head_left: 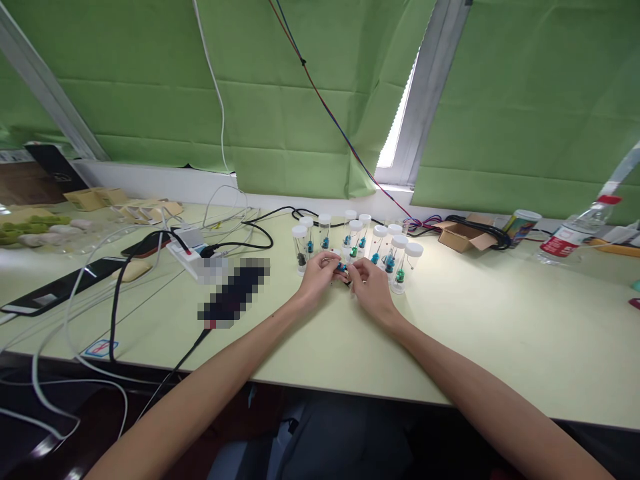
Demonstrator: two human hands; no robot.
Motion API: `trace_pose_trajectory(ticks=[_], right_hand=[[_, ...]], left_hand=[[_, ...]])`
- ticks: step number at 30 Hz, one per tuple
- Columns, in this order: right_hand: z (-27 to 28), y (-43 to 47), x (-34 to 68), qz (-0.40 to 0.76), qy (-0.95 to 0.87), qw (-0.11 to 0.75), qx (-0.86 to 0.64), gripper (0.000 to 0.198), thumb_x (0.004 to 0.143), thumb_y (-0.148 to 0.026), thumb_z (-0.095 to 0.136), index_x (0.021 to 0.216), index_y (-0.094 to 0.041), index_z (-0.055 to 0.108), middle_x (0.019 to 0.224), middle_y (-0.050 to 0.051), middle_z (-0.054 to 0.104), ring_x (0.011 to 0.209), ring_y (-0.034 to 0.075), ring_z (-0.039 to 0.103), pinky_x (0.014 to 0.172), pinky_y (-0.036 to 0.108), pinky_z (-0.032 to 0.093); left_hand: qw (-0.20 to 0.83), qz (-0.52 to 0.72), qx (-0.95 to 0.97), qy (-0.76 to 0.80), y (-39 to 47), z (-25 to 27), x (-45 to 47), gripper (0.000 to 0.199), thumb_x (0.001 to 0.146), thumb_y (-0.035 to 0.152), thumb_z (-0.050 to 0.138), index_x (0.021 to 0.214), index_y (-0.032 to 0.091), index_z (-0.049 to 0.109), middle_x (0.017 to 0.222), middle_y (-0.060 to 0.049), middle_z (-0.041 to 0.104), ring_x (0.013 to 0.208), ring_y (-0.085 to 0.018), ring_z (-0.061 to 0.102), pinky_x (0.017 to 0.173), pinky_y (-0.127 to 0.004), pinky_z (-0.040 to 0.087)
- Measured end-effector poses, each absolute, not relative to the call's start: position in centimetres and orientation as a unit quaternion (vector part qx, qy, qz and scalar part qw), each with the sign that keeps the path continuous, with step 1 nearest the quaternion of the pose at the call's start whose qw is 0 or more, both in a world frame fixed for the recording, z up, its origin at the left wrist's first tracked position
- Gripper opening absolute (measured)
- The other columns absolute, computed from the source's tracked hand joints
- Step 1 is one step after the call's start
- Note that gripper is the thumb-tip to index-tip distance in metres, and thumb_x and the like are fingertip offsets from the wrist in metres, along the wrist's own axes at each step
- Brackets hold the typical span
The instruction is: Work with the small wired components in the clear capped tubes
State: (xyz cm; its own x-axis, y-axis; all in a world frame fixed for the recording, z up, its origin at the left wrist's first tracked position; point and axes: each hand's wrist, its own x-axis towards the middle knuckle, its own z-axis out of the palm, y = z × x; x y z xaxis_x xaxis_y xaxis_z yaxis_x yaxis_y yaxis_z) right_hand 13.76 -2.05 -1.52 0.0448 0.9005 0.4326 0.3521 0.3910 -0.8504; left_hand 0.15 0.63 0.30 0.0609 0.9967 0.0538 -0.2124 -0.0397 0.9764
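Near the middle of the table, my left hand (pixel 320 272) and my right hand (pixel 369 283) meet, fingertips pinched around a small blue piece (pixel 342 267). Its exact kind is too small to make out, and the fingers cover part of it. Just beyond my hands stand several clear tubes with white caps. Blue or green pieces with thin dark wires show inside, as in the tube at the right (pixel 400 273). The leftmost tube (pixel 300 250) holds something dark.
A blurred-out dark device (pixel 234 293) lies left of my hands, near a white power strip (pixel 193 257) and tangled cables. A black phone-like slab (pixel 65 285) is farther left. Back right are an open cardboard box (pixel 465 237) and a bottle with a red cap (pixel 570 233).
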Motion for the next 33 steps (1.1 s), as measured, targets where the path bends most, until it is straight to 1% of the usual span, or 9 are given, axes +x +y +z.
trace_pose_trajectory(ticks=[5, 9, 11, 14, 16, 19, 24, 30, 33], right_hand=[[-1.32, -2.09, 13.87, 0.239, -0.648, 0.505, -0.518, 0.038, 0.095, -0.048, 0.045, 0.068, -0.022, 0.053, 0.058, 0.0, 0.06, 0.053, 0.016, 0.055, 0.06, 0.031, 0.042], [-1.43, -1.93, 13.94, 0.233, -0.649, 0.484, -0.538, 0.047, 0.098, -0.05, 0.039, 0.06, -0.022, 0.049, 0.054, 0.001, 0.058, 0.051, 0.016, 0.054, 0.06, 0.031, 0.04], [-1.44, -1.92, 13.93, 0.231, -0.648, 0.486, -0.539, 0.045, 0.097, -0.051, 0.039, 0.066, -0.022, 0.053, 0.059, 0.001, 0.062, 0.054, 0.017, 0.055, 0.061, 0.031, 0.041], [-1.29, -2.11, 13.87, 0.226, -0.639, 0.505, -0.534, 0.032, 0.093, -0.05, 0.049, 0.087, -0.021, 0.06, 0.082, 0.004, 0.07, 0.059, 0.016, 0.059, 0.064, 0.032, 0.044], [-1.17, -2.31, 13.8, 0.222, -0.64, 0.51, -0.53, 0.029, 0.089, -0.047, 0.056, 0.099, -0.02, 0.059, 0.095, 0.006, 0.07, 0.062, 0.016, 0.062, 0.067, 0.032, 0.046], [-1.1, -2.5, 13.71, 0.224, -0.651, 0.505, -0.52, 0.029, 0.085, -0.041, 0.06, 0.104, -0.02, 0.058, 0.103, 0.007, 0.068, 0.066, 0.016, 0.064, 0.069, 0.033, 0.047], [-1.32, -2.32, 13.68, 0.236, -0.647, 0.519, -0.507, 0.027, 0.085, -0.038, 0.058, 0.105, -0.019, 0.055, 0.104, 0.007, 0.065, 0.067, 0.016, 0.064, 0.065, 0.032, 0.048], [-1.56, -1.94, 13.69, 0.236, -0.641, 0.526, -0.507, 0.023, 0.087, -0.039, 0.057, 0.099, -0.02, 0.056, 0.093, 0.005, 0.065, 0.063, 0.016, 0.062, 0.063, 0.032, 0.047], [-1.67, -1.87, 13.7, 0.238, -0.642, 0.531, -0.499, 0.021, 0.089, -0.04, 0.054, 0.093, -0.02, 0.056, 0.086, 0.004, 0.066, 0.063, 0.016, 0.061, 0.063, 0.031, 0.047]], left_hand=[[0.556, 0.541, 0.472, 0.418, 0.49, 0.32, 0.25, 0.006, 0.08, 0.016, 0.066, 0.081, 0.016, 0.06, 0.068, -0.001, 0.063, 0.058, -0.015, 0.067, 0.063, -0.031, 0.057], [0.555, 0.541, 0.471, 0.421, 0.49, 0.25, 0.29, 0.005, 0.081, 0.017, 0.065, 0.082, 0.016, 0.061, 0.068, -0.001, 0.063, 0.059, -0.015, 0.067, 0.063, -0.031, 0.056], [0.555, 0.543, 0.469, 0.421, 0.55, 0.2, 0.29, 0.005, 0.08, 0.017, 0.065, 0.082, 0.016, 0.061, 0.068, -0.002, 0.063, 0.059, -0.016, 0.067, 0.064, -0.031, 0.056], [0.552, 0.549, 0.464, 0.422, 0.69, 0.12, 0.25, 0.005, 0.079, 0.016, 0.064, 0.083, 0.016, 0.06, 0.068, -0.002, 0.065, 0.057, -0.015, 0.066, 0.065, -0.032, 0.056], [0.546, 0.558, 0.46, 0.424, 0.76, 0.07, 0.21, 0.005, 0.078, 0.016, 0.065, 0.082, 0.016, 0.061, 0.068, -0.003, 0.065, 0.057, -0.015, 0.066, 0.066, -0.032, 0.056], [0.535, 0.57, 0.452, 0.43, 0.81, 0.03, 0.17, 0.006, 0.077, 0.016, 0.066, 0.081, 0.016, 0.062, 0.069, -0.002, 0.064, 0.058, -0.014, 0.065, 0.067, -0.031, 0.055], [0.537, 0.563, 0.459, 0.428, 0.78, 0.09, 0.14, 0.008, 0.077, 0.018, 0.066, 0.083, 0.017, 0.061, 0.069, -0.001, 0.064, 0.06, -0.015, 0.066, 0.066, -0.031, 0.055], [0.547, 0.552, 0.466, 0.423, 0.76, 0.15, 0.12, 0.006, 0.078, 0.017, 0.064, 0.083, 0.016, 0.06, 0.066, -0.001, 0.064, 0.053, -0.014, 0.065, 0.065, -0.032, 0.055], [0.546, 0.544, 0.475, 0.424, 0.77, 0.09, 0.09, 0.005, 0.08, 0.016, 0.061, 0.084, 0.016, 0.06, 0.067, -0.002, 0.066, 0.056, -0.015, 0.067, 0.065, -0.031, 0.056]])
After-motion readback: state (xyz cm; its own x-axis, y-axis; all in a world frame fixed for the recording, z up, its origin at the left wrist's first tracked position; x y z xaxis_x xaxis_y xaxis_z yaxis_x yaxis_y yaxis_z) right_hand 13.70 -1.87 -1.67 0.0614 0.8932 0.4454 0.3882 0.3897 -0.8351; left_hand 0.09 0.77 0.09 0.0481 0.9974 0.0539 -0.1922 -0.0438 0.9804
